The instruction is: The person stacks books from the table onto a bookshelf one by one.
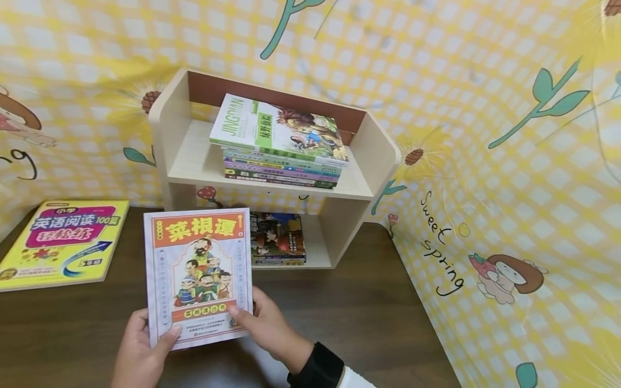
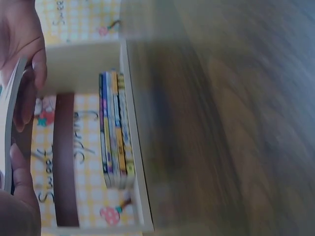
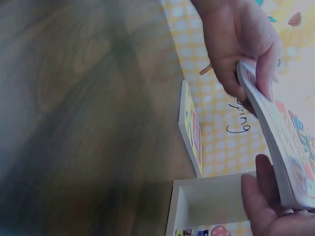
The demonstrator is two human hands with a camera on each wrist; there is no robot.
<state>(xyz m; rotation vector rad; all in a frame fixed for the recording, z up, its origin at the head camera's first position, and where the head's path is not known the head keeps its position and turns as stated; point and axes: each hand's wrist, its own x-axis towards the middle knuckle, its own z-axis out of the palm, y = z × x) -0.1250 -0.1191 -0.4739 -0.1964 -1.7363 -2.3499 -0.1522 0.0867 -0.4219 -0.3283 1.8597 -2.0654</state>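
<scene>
In the head view both hands hold a children's book (image 1: 199, 277) with a white and orange cover and cartoon figures, front cover facing up. My left hand (image 1: 143, 350) grips its lower left corner, thumb on the cover. With its thumb also on the cover, my right hand (image 1: 271, 328) grips the lower right edge. Remaining fingers are partly hidden behind the book. From the right wrist view the book (image 3: 275, 142) appears edge-on between the two hands. The book overlaps part of a small two-tier shelf (image 1: 194, 156) in the head view.
A stack of books (image 1: 281, 145) lies on the upper shelf board. More books (image 1: 278, 237) lie on the lower board, partly hidden. A yellow workbook (image 1: 65, 242) rests on the dark wooden table (image 1: 368, 323) at left. Yellow checked cloth (image 1: 485, 188) covers the walls behind and right.
</scene>
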